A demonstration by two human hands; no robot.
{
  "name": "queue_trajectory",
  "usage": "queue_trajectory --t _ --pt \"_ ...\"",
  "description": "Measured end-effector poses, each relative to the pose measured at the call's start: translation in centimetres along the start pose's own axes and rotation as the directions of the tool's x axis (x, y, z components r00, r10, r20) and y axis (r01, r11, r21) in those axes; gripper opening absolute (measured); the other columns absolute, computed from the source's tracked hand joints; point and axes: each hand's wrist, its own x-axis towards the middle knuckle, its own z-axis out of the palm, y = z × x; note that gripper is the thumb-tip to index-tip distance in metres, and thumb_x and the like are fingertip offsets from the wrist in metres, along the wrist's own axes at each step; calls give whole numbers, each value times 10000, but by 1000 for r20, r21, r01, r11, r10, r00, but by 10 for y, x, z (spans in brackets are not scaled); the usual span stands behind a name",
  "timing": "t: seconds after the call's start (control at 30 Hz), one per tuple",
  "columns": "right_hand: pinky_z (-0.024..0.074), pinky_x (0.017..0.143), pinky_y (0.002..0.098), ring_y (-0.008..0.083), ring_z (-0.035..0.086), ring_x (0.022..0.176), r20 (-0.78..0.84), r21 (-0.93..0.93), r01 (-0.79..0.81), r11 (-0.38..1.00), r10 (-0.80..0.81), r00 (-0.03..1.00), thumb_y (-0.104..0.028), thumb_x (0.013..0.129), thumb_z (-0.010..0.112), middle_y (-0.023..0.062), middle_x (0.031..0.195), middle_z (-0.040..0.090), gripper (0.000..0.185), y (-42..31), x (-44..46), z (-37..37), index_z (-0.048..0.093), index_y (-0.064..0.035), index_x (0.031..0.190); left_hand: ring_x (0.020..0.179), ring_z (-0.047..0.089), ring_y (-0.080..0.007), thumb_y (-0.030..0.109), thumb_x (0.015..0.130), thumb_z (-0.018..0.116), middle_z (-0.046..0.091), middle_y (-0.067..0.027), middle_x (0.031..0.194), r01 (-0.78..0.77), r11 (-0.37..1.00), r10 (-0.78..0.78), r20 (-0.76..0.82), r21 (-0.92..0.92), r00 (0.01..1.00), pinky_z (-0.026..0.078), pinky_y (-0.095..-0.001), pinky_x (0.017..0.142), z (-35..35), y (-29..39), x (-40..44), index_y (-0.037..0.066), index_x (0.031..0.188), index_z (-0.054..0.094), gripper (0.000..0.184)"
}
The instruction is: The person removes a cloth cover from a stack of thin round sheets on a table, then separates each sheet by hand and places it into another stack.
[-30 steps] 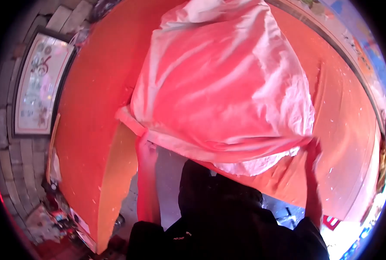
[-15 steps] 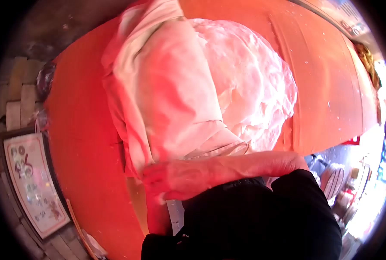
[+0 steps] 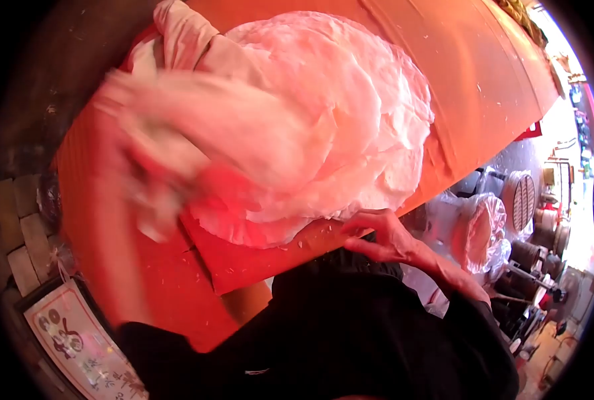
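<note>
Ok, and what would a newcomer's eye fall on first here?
Probably the big, pale, crinkled round mass on the orange tabletop. Next, the motion-blurred pale cloth across its left side, then the right hand at its near edge. A framed panel also catches the eye at lower left.

A framed panel with dark lettering (image 3: 77,343) lies at 8 o'clock, near grey-brown bricks (image 3: 22,223) at 9 o'clock. Around 3 o'clock, crumpled clear plastic (image 3: 490,223) sits just beside a round slatted object (image 3: 522,200). A gold-brown bundle (image 3: 525,21) shows at 2 o'clock, a small red item (image 3: 530,131) between 2 and 3.
</note>
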Motion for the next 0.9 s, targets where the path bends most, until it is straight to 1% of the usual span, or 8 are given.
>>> queue_trajectory --t 0.13,0.27,0.4,0.43,0.47,0.6,0.77,0.9 --pt "519 720 309 206 667 791 -188 -11 -72 997 68 980 -124 838 678 109 850 671 191 14 -23 -3 652 31 947 778 624 -172 128 936 514 638 -86 822 -255 934 284 -88 249 955 521 -306 757 -91 126 122 6 990 588 153" --pt "515 734 294 174 640 820 -438 608 -216 764 550 711 -225 920 580 95 875 654 252 64 -35 4 622 11 998 803 630 -184 147 935 521 649 -92 862 -288 867 346 -74 406 935 521 -314 773 -140 179 194 15 997 583 159" --pt "542 764 346 250 650 847 -284 944 -18 328 843 456 -329 927 550 145 930 647 378 127 -52 -3 533 2 1108 828 635 -195 166 934 529 660 -99 901 -2 934 -21 60 356 998 520 -323 788 -147 76 163 24 1004 579 166" --pt "539 786 358 262 644 864 -287 944 -22 330 849 445 -353 923 553 160 967 633 414 137 -58 -1 513 -2 1139 854 638 -186 180 922 570 659 -91 907 192 925 -229 78 327 970 524 -336 820 -146 29 138 42 1015 582 167" --pt "532 817 358 270 636 903 -315 928 -48 369 847 429 -352 929 546 172 1017 620 400 138 -62 3 519 -6 1129 772 624 -161 193 913 560 654 -61 866 141 942 -176 89 304 980 517 -268 731 -100 -19 80 66 938 607 137" --pt "510 890 382 280 610 1001 -271 958 36 284 859 434 -382 932 543 192 1082 593 468 119 -69 21 490 28 1153 765 645 -155 145 909 594 634 -56 784 257 841 -415 264 476 871 547 -271 681 -12 -127 -91 48 948 570 107" --pt "440 1010 436 339 513 1171 -23 995 90 -48 753 658 -387 945 524 252 1318 446 616 92 -58 59 352 69 1322 879 664 -210 113 952 531 664 -137 963 669 708 -674 499 226 545 541 -311 783 86 -169 -204 -23 1173 535 259" --pt "434 1012 407 306 506 1183 29 995 44 -88 694 719 -387 941 528 218 1316 464 600 91 -36 103 379 66 1306 979 629 -201 124 955 526 622 -141 1101 748 656 -653 578 106 490 526 -301 825 127 -181 -215 -23 1303 434 388"
